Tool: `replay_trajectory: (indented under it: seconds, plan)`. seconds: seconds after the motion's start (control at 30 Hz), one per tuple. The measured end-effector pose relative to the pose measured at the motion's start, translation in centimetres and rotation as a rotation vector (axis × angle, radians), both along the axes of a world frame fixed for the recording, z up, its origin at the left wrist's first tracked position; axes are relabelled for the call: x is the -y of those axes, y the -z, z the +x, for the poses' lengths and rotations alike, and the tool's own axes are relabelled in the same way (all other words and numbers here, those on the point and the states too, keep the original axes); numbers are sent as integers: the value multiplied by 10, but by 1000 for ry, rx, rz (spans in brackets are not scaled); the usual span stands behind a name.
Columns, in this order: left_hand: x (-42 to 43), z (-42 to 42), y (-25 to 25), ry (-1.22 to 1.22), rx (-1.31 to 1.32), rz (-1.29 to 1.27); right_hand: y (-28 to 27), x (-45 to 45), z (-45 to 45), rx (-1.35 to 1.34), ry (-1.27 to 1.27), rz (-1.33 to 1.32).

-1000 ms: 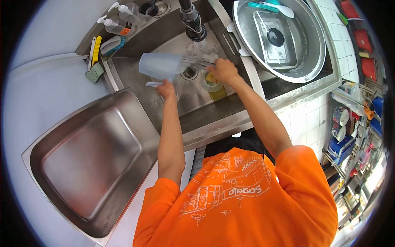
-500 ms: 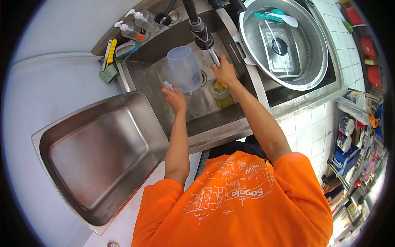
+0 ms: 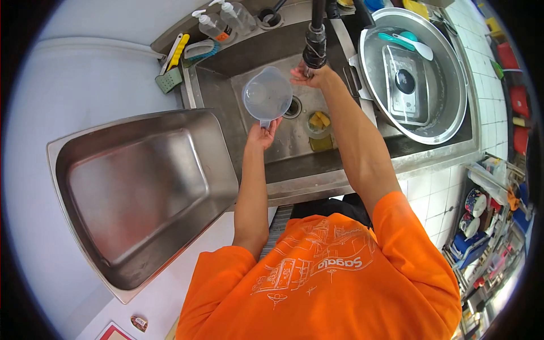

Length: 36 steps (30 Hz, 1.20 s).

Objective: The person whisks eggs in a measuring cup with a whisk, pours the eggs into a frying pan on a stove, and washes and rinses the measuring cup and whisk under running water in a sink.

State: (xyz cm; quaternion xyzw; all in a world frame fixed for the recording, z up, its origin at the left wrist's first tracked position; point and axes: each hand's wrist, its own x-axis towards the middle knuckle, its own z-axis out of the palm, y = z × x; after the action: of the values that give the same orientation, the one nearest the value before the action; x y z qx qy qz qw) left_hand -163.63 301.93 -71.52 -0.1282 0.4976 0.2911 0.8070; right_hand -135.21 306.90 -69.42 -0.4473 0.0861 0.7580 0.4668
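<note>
A clear plastic jug (image 3: 267, 95) is held over the sink, its round mouth facing up. My left hand (image 3: 264, 135) is closed on the jug's handle at its near side. Just right of the jug, my right hand (image 3: 310, 76) is under the black tap head (image 3: 315, 50), which partly covers it. Its visible fingers are spread, and a small shiny part shows beside them. On the sink floor, a small bowl (image 3: 312, 126) holds yellow pieces, beside a yellow-green sponge (image 3: 321, 143). The drain (image 3: 293, 107) is partly behind the jug.
A big metal basin (image 3: 367, 85) with a tray and utensils stands right of the sink (image 3: 272, 184). At left lies a deep steel pan (image 3: 136, 192). Pump bottles (image 3: 215, 28), a brush (image 3: 201, 50) and a green scrubber (image 3: 169, 80) are along the back left edge.
The jug has turned from lying sideways to mouth up. My right hand, earlier on a whisk, has moved up to the tap head with fingers spread. The view has shifted.
</note>
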Motion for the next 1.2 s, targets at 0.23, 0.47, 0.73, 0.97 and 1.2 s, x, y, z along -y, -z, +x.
replay_trajectory:
  seconds: [0.23, 0.47, 0.73, 0.97, 1.2]
  plan:
    - [16, -7, -12, -172, 401, 45, -17, 18, -5, 79, 21, -48]
    - [14, 17, -24, -199, 598, -33, -21, 116, -13, 645, -194, 113]
    - [14, 50, -25, -223, 702, -94, -40, 198, -7, 1426, -355, 130]
    - [17, 71, -31, -232, 707, -136, -65, 224, -11, 1348, -294, 66]
    - [12, 108, -16, -124, 519, -169, -110, 235, -15, 1555, -194, 69]
